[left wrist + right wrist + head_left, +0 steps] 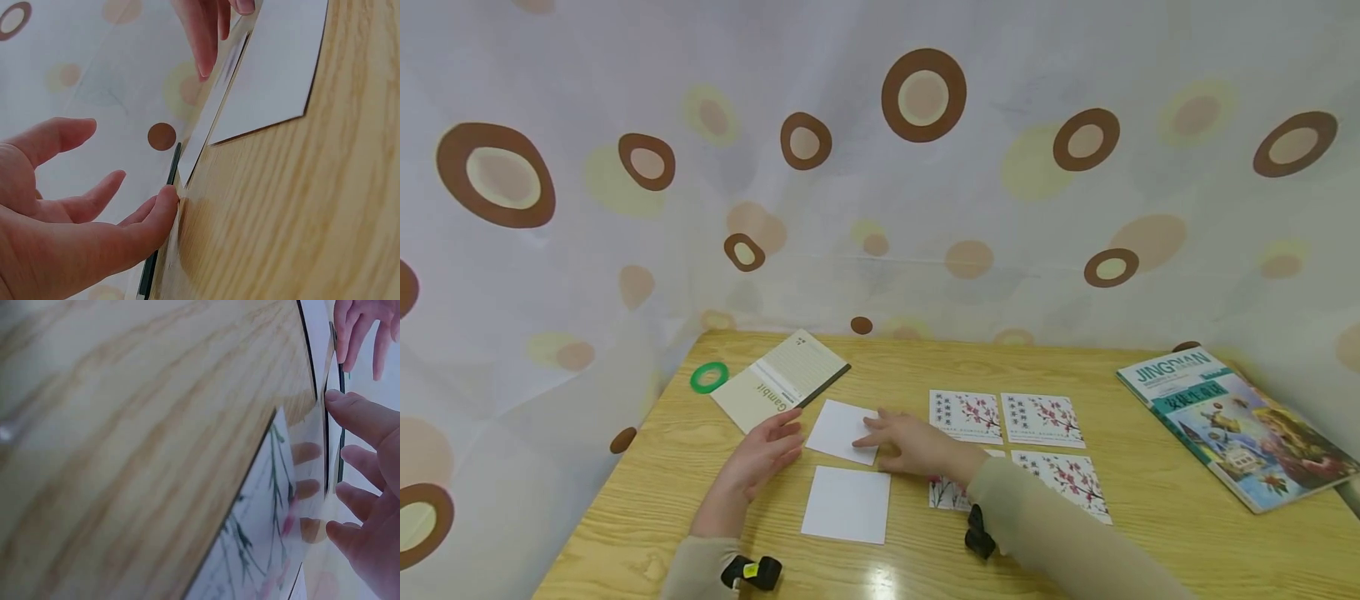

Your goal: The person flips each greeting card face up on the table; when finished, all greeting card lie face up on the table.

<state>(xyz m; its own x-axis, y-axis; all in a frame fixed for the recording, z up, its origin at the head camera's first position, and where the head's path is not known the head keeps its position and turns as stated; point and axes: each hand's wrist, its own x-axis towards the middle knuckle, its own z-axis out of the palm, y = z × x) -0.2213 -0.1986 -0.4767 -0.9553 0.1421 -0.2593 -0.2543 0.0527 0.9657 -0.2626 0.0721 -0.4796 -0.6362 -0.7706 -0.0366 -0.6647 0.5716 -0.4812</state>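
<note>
So both hands are over the counter here. The left hand is loosely open, fingers spread a bit and slightly bent, nothing in its grip. It's just left of the upper white card, right by the near corner of the notebook. The right hand is open too, palm down, fingers reaching over the right edge of that same card. Honestly can't tell if the fingertips are pressing on it or just above it, but they aren't wrapped round anything.

Count time: two blank white cards, the upper one a bit tilted and the lower white card lying flat just below it, closer to the person. Then four flower cards to the right in a two-by-two block, the near-left one mostly hidden under the right hand and forearm. Plus one notebook, one green ring beside it on the left, and one magazine way over on the right.
</note>
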